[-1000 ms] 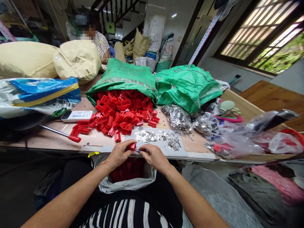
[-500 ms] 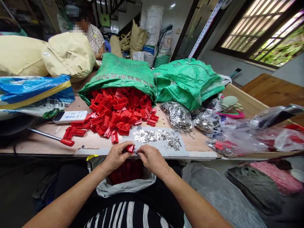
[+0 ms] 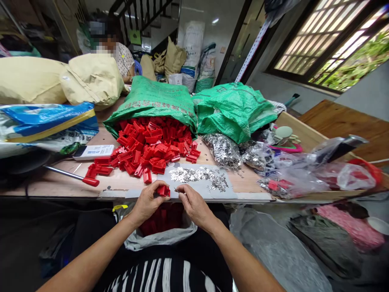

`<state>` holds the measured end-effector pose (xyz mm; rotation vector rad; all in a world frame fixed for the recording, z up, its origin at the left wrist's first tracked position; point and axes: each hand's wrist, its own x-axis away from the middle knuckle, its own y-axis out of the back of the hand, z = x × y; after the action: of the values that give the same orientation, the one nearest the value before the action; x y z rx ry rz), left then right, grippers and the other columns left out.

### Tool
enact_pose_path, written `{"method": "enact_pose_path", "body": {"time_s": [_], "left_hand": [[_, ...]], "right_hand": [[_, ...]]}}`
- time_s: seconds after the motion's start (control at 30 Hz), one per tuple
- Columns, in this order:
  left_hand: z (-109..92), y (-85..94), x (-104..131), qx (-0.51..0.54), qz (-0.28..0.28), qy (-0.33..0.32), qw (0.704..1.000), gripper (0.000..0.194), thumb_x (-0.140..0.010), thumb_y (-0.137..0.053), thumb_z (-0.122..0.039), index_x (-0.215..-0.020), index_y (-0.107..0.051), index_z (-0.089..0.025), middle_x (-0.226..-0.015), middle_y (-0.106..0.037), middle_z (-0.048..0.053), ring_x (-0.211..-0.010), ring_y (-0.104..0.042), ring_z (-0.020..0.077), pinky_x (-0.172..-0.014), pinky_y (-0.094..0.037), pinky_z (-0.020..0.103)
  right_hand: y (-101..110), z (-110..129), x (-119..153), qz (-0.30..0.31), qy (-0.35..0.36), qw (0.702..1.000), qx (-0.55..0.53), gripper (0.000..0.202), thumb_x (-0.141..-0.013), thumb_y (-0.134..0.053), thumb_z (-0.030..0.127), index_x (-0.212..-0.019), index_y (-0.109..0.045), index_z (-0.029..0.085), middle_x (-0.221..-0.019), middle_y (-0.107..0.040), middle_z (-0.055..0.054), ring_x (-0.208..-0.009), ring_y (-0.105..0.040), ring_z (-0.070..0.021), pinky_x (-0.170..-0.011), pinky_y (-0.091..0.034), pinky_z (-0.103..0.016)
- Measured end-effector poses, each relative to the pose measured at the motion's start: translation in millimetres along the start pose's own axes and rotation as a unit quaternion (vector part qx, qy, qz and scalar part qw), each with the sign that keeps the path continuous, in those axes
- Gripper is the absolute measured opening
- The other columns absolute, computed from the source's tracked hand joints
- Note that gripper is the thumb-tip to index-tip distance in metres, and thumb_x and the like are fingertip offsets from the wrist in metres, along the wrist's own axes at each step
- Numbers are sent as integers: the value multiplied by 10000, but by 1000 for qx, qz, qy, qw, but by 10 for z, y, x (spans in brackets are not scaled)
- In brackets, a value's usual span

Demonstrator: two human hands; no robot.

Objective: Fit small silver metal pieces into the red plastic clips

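Close to the table's front edge, my left hand (image 3: 148,203) grips a small red plastic housing (image 3: 164,191) between thumb and fingers. My right hand (image 3: 194,206) is just to its right, thumb and forefinger pinching a tiny dark metal piece (image 3: 176,190); a narrow gap separates it from the housing. Beyond my hands, a grey sheet (image 3: 165,178) bears a scatter of small shiny metal pieces (image 3: 194,174). A heap of red plastic housings (image 3: 148,146) spills from a green woven sack (image 3: 164,95). Below my hands, an opened white bag (image 3: 179,237) in my lap holds more red parts.
To the right are clear bags of metal pieces (image 3: 223,152) and a second green sack (image 3: 234,107). A red-tipped metal lever (image 3: 69,174) and a white device (image 3: 95,151) are at left. Across the table, a person (image 3: 124,61) sits behind cream sacks (image 3: 94,79).
My right hand has drawn slightly away from the red housing, opening a small gap. The housing has turned a little in my left hand. The camera view has shifted slightly.
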<state>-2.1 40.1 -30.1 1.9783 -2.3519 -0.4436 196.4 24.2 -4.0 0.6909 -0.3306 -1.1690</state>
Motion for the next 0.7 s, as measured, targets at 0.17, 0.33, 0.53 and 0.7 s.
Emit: {"method": "enact_pose_path", "body": {"time_s": [0.17, 0.33, 0.53, 0.7], "left_hand": [[-201, 1, 158, 226, -51, 101, 967, 252, -734, -712, -258, -961, -613, -209, -931, -655, 10, -858, -611, 150, -832, -466, 277], [-364, -3, 291, 494, -26, 236, 837, 113, -793, -668, -244, -767, -599, -158, -805, -706, 34, -820, -672, 153, -880, -495, 310], [-412, -32, 375, 574, -48, 309, 757, 187, -895, -513, -187, -846, -675, -107, -846, -735, 87, -804, -697, 164, -900, -527, 337], [-417, -60, 399, 604, -62, 318, 729, 245, -922, -468, -194, -834, -674, -94, -860, -734, 100, -837, -699, 175, -962, -501, 362]], "right_hand": [[17, 93, 80, 66, -8, 994, -85, 346, -965, -361, 239, -1306, -419, 238, -675, -544, 46, -628, -502, -120, -671, -393, -246], [-31, 276, 84, 112, 8, 984, -140, 437, -964, -388, 302, -1397, -367, 251, -609, -489, 60, -565, -475, -111, -621, -398, -229], [-38, 375, 68, 103, 34, 986, -128, 352, -962, -407, 341, -1294, -486, 253, -636, -516, 47, -564, -471, -109, -608, -396, -220], [-36, 400, 74, 74, 53, 993, -81, 339, -958, -423, 334, -1267, -526, 240, -840, -644, -18, -727, -577, -147, -716, -425, -248]]}}
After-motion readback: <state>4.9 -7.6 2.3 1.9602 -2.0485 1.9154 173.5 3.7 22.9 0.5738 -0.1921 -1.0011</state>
